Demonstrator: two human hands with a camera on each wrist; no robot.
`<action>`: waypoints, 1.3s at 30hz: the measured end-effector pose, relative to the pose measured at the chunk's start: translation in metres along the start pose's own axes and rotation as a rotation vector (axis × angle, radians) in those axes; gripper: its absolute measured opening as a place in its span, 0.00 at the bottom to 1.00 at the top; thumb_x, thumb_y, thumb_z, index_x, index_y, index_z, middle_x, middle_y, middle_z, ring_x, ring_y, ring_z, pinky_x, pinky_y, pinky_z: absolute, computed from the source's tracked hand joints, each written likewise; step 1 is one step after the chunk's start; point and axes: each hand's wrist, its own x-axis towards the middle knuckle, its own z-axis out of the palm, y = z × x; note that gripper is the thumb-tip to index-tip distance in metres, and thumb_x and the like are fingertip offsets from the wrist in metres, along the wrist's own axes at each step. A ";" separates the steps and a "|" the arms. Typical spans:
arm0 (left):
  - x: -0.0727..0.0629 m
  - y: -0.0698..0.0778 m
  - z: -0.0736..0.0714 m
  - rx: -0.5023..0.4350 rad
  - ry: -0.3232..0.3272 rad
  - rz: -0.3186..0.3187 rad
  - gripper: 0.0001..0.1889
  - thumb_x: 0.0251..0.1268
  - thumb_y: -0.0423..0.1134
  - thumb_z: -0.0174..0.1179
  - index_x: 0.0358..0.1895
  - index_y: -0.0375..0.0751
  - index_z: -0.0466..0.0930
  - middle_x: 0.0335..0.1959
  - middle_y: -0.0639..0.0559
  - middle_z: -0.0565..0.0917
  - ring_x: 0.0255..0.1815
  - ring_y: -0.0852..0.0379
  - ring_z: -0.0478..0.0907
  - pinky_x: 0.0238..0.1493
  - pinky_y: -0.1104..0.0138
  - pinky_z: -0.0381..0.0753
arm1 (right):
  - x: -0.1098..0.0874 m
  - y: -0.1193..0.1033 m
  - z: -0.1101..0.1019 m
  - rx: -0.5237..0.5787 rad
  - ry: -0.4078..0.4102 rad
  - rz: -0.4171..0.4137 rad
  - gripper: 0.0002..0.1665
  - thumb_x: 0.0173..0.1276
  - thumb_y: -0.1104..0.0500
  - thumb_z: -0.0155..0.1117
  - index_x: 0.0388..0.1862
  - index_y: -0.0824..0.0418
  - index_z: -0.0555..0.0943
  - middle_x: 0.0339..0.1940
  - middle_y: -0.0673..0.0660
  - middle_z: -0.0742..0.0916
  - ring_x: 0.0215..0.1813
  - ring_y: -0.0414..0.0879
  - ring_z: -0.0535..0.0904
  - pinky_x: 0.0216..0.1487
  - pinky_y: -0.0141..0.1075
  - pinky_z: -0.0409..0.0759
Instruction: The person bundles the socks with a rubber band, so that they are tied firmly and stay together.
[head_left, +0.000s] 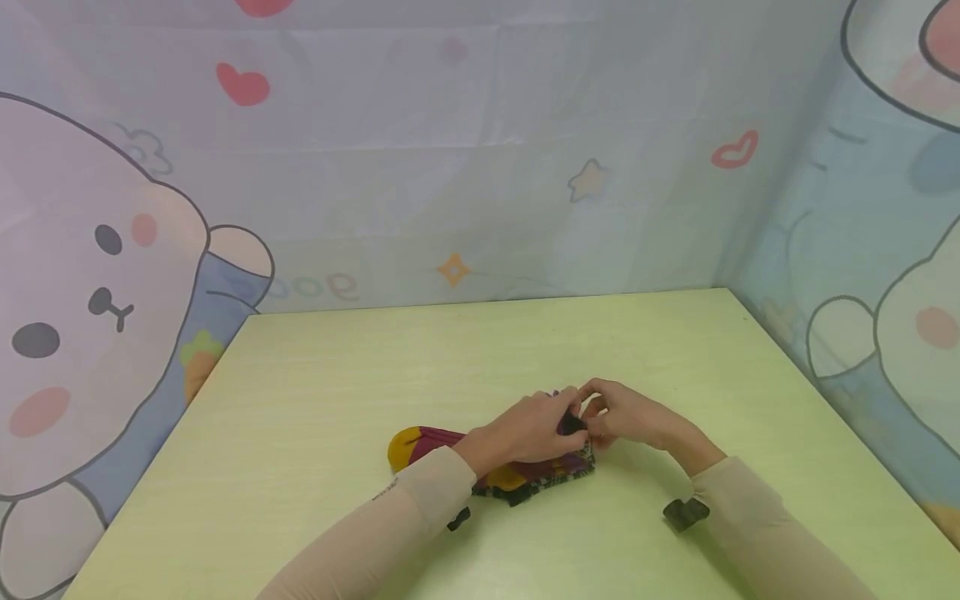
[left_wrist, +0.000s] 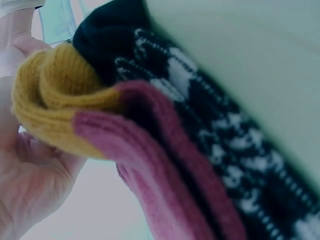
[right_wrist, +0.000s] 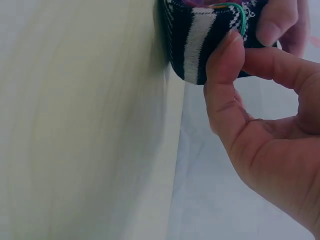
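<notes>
A pair of knitted socks lies bunched on the table, partly under my left hand (head_left: 528, 427). One maroon sock (head_left: 435, 442) shows a mustard toe pointing left; mustard and maroon folds (left_wrist: 130, 137) fill the left wrist view. Beside them runs black-and-white patterned knit (left_wrist: 235, 150). My left hand grips the socks near their cuff end. My right hand (head_left: 630, 414) pinches the cuff edge between thumb and index finger. In the right wrist view that black-and-white cuff (right_wrist: 200, 45) has a thin green strand (right_wrist: 244, 20) at its rim. Left fingers hide part of the cuff.
The pale yellow-green table (head_left: 315, 375) extends around both hands. Printed cloth (head_left: 450, 167) with cartoon figures stands behind the table and along its sides. A dark strap piece (head_left: 686, 514) hangs at the right sleeve.
</notes>
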 end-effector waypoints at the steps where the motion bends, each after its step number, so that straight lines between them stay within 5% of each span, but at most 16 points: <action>1: 0.000 0.000 0.000 0.002 -0.005 0.002 0.11 0.71 0.45 0.57 0.46 0.47 0.67 0.26 0.54 0.73 0.20 0.61 0.70 0.20 0.73 0.68 | 0.000 0.001 0.000 0.006 0.003 0.006 0.23 0.71 0.69 0.55 0.62 0.73 0.65 0.39 0.63 0.82 0.33 0.54 0.83 0.39 0.46 0.84; 5: 0.000 0.000 -0.003 0.002 -0.034 0.017 0.10 0.70 0.40 0.54 0.50 0.46 0.66 0.23 0.54 0.70 0.17 0.60 0.67 0.20 0.72 0.65 | -0.001 0.003 -0.002 -0.015 0.016 0.009 0.18 0.69 0.68 0.55 0.55 0.71 0.67 0.36 0.63 0.81 0.31 0.53 0.82 0.37 0.45 0.83; 9: -0.001 0.001 -0.004 0.027 -0.086 0.038 0.17 0.73 0.38 0.50 0.63 0.49 0.68 0.16 0.56 0.65 0.12 0.61 0.57 0.19 0.71 0.60 | -0.002 0.006 -0.009 -0.171 0.009 -0.038 0.06 0.72 0.66 0.54 0.42 0.69 0.75 0.27 0.57 0.80 0.25 0.47 0.78 0.33 0.42 0.79; 15: 0.000 0.002 -0.004 0.068 -0.116 0.042 0.22 0.74 0.37 0.46 0.68 0.51 0.76 0.11 0.58 0.61 0.10 0.63 0.51 0.20 0.71 0.58 | -0.010 0.008 -0.026 -0.420 -0.007 -0.076 0.15 0.70 0.65 0.55 0.31 0.60 0.90 0.06 0.46 0.67 0.13 0.40 0.56 0.30 0.39 0.70; 21: 0.002 0.002 -0.005 0.011 -0.103 -0.036 0.21 0.71 0.39 0.47 0.65 0.44 0.76 0.26 0.56 0.74 0.21 0.61 0.66 0.30 0.68 0.67 | -0.020 0.006 -0.034 -0.483 -0.099 -0.055 0.20 0.64 0.67 0.55 0.10 0.66 0.75 0.05 0.44 0.67 0.13 0.37 0.54 0.27 0.35 0.67; 25: 0.002 0.000 -0.005 -0.020 -0.104 -0.050 0.19 0.70 0.40 0.48 0.61 0.43 0.75 0.35 0.57 0.77 0.29 0.60 0.72 0.32 0.69 0.70 | -0.029 0.005 -0.045 -0.538 -0.213 -0.094 0.20 0.63 0.68 0.58 0.11 0.60 0.73 0.10 0.41 0.68 0.15 0.35 0.56 0.21 0.32 0.59; 27: 0.001 0.000 -0.005 -0.032 -0.106 -0.058 0.18 0.69 0.41 0.49 0.60 0.43 0.74 0.35 0.56 0.77 0.29 0.59 0.71 0.32 0.69 0.70 | -0.032 0.006 -0.052 -0.553 -0.205 -0.159 0.18 0.63 0.67 0.62 0.14 0.56 0.74 0.14 0.41 0.69 0.18 0.35 0.59 0.22 0.31 0.61; 31: 0.001 0.000 -0.006 -0.050 -0.106 -0.085 0.18 0.68 0.41 0.50 0.59 0.43 0.72 0.36 0.55 0.76 0.29 0.59 0.72 0.32 0.69 0.71 | -0.029 0.009 -0.062 -0.494 -0.012 -0.279 0.20 0.68 0.61 0.67 0.17 0.55 0.72 0.26 0.47 0.74 0.31 0.40 0.68 0.33 0.37 0.69; 35: 0.001 -0.001 -0.006 -0.080 -0.107 -0.111 0.18 0.67 0.42 0.54 0.58 0.44 0.70 0.37 0.55 0.76 0.31 0.59 0.74 0.33 0.69 0.74 | -0.021 0.011 -0.062 -0.283 0.219 -0.276 0.20 0.76 0.57 0.59 0.21 0.61 0.78 0.38 0.54 0.81 0.47 0.48 0.75 0.50 0.47 0.71; 37: 0.000 -0.002 -0.006 -0.099 -0.110 -0.115 0.18 0.67 0.42 0.55 0.58 0.44 0.69 0.37 0.54 0.76 0.29 0.59 0.73 0.31 0.69 0.73 | -0.018 0.011 -0.060 -0.109 0.310 -0.236 0.22 0.78 0.58 0.55 0.21 0.62 0.78 0.36 0.53 0.83 0.47 0.48 0.78 0.55 0.49 0.71; 39: -0.001 -0.002 -0.007 -0.112 -0.114 -0.114 0.19 0.67 0.42 0.56 0.59 0.44 0.69 0.35 0.53 0.76 0.26 0.59 0.71 0.28 0.69 0.72 | -0.017 0.010 -0.059 0.115 0.352 -0.210 0.24 0.78 0.61 0.52 0.17 0.60 0.76 0.23 0.50 0.80 0.35 0.45 0.77 0.57 0.48 0.72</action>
